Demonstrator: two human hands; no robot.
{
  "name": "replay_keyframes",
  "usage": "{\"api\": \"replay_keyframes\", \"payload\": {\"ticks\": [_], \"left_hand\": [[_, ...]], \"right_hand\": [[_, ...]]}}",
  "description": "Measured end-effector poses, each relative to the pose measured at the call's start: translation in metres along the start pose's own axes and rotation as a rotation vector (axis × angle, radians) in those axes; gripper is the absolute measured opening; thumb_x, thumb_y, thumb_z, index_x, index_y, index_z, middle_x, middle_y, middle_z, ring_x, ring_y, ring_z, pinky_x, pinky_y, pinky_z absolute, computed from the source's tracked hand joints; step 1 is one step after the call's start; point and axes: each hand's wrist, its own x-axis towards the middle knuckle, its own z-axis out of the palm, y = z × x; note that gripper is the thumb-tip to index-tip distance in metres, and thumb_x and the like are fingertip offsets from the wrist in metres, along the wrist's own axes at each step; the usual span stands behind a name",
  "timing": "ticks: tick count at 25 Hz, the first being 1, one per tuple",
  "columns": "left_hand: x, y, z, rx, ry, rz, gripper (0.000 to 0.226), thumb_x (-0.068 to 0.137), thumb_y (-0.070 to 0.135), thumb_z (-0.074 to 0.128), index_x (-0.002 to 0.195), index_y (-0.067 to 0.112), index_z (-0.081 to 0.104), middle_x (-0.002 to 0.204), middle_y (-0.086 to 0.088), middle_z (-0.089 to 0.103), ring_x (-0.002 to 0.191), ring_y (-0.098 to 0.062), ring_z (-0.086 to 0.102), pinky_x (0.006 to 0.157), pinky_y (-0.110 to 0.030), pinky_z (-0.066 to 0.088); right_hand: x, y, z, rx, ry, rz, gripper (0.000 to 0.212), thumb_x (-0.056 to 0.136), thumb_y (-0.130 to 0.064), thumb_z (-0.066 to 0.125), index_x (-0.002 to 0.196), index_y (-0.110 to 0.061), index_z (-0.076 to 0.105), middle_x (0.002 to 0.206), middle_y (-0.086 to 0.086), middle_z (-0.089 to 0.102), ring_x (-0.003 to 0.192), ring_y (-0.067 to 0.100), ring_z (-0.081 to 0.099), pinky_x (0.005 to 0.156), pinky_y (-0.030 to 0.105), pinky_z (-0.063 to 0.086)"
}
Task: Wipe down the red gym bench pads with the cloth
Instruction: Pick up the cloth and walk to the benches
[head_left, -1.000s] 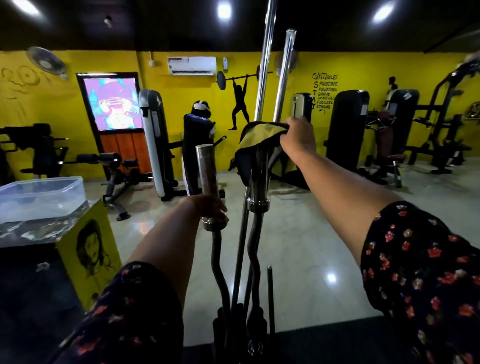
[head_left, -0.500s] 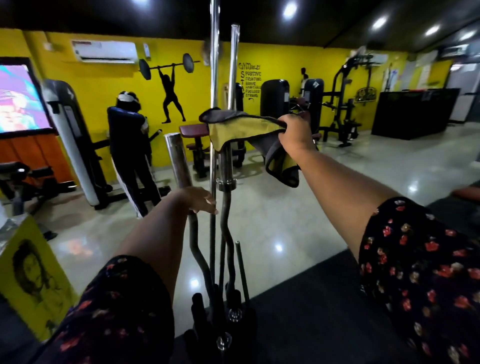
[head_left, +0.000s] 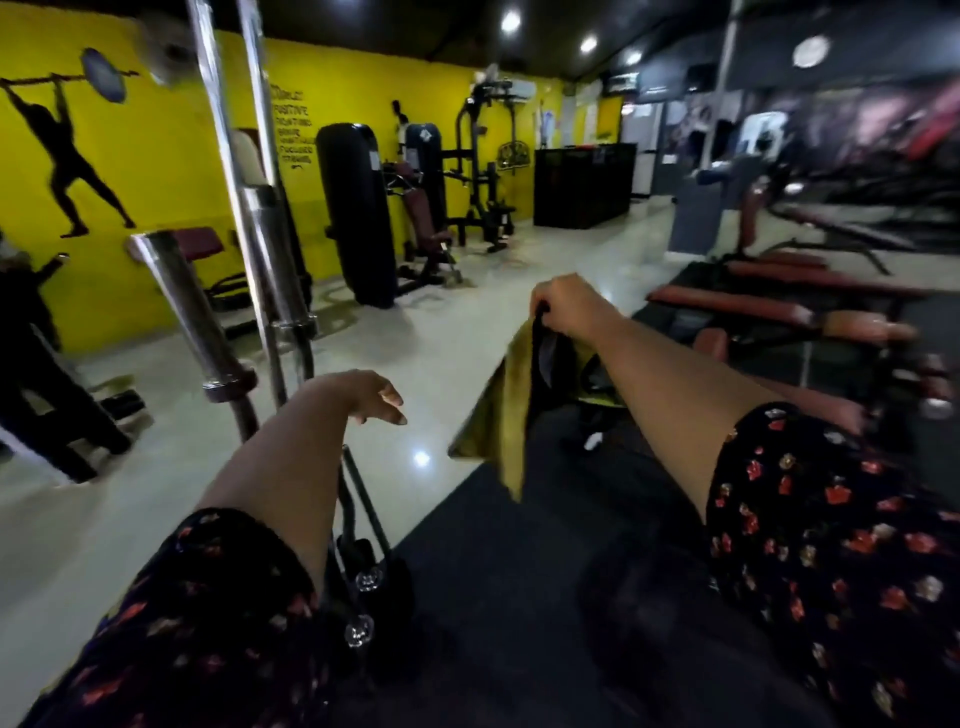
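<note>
Hanging from the right grip (head_left: 569, 306), the cloth (head_left: 498, 415) is pinched at its top edge by curled fingers. A yellow side is seen facing left and a dark side toward the forearm. The cloth is draped straight down below the grip and hung free.

Left grip (head_left: 371, 397): fingers loosely spread, tips pointed down, nothing held.

Red bench pads (head_left: 727, 306) are located beyond and to the right of the right grip, well apart from the cloth. They are long and narrow, laid low on dark frames, several side by side. Finer detail there is lost to motion blur.

Chrome bar ends (head_left: 192, 317) are racked just left of the left grip and apart from it, one tilted, the others near vertical.

A black floor mat (head_left: 519, 571) is spread under both grips, with pale tiled floor (head_left: 441, 332) beyond it. Further past the left grip, a black padded machine (head_left: 353, 213) is stood against the yellow wall (head_left: 156, 156), on which a lifter silhouette is painted. Floral sleeves (head_left: 831, 519) are worn on both arms.
</note>
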Motion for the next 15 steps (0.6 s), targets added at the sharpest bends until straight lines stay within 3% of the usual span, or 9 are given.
{"api": "replay_keyframes", "payload": {"ticks": [3, 5, 7, 11, 15], "left_hand": [[0.007, 0.055, 0.008, 0.026, -0.04, 0.128, 0.056, 0.083, 0.05, 0.071, 0.132, 0.028, 0.056, 0.121, 0.003, 0.06, 0.089, -0.014, 0.066, 0.098, -0.034, 0.046], [0.011, 0.101, 0.014, 0.047, -0.043, 0.216, 0.054, 0.084, 0.049, 0.071, 0.132, 0.028, 0.056, 0.122, 0.001, 0.061, 0.09, -0.014, 0.066, 0.098, -0.031, 0.045], [0.019, 0.14, 0.021, 0.069, -0.052, 0.287, 0.053, 0.084, 0.049, 0.071, 0.131, 0.028, 0.057, 0.123, 0.0, 0.063, 0.093, -0.015, 0.066, 0.098, -0.031, 0.046], [0.029, 0.226, 0.044, 0.134, -0.105, 0.444, 0.05, 0.082, 0.048, 0.073, 0.126, 0.029, 0.06, 0.113, 0.004, 0.063, 0.082, -0.01, 0.063, 0.086, -0.026, 0.044], [0.031, 0.302, 0.072, 0.162, -0.157, 0.596, 0.047, 0.082, 0.046, 0.074, 0.124, 0.03, 0.062, 0.117, 0.005, 0.064, 0.099, -0.016, 0.065, 0.091, -0.028, 0.049]], "right_hand": [[-0.063, 0.044, -0.004, -0.118, -0.121, 0.106, 0.024, 0.08, -0.001, 0.062, 0.097, -0.013, 0.074, 0.105, 0.01, 0.067, 0.1, 0.028, 0.063, 0.083, 0.031, 0.049], [-0.102, 0.075, -0.009, -0.165, -0.172, 0.177, 0.03, 0.082, -0.001, 0.059, 0.105, -0.013, 0.073, 0.11, 0.009, 0.068, 0.105, 0.028, 0.063, 0.087, 0.028, 0.047], [-0.134, 0.101, -0.015, -0.209, -0.23, 0.243, 0.035, 0.083, -0.003, 0.055, 0.112, -0.014, 0.071, 0.112, 0.013, 0.067, 0.105, 0.031, 0.063, 0.092, 0.034, 0.049], [-0.204, 0.15, -0.028, -0.26, -0.277, 0.394, 0.03, 0.085, -0.004, 0.055, 0.105, -0.016, 0.074, 0.111, 0.007, 0.068, 0.103, 0.029, 0.063, 0.089, 0.039, 0.053], [-0.268, 0.188, -0.034, -0.236, -0.338, 0.496, 0.029, 0.084, -0.005, 0.058, 0.106, -0.018, 0.073, 0.111, 0.005, 0.067, 0.102, 0.027, 0.063, 0.086, 0.041, 0.055]]}}
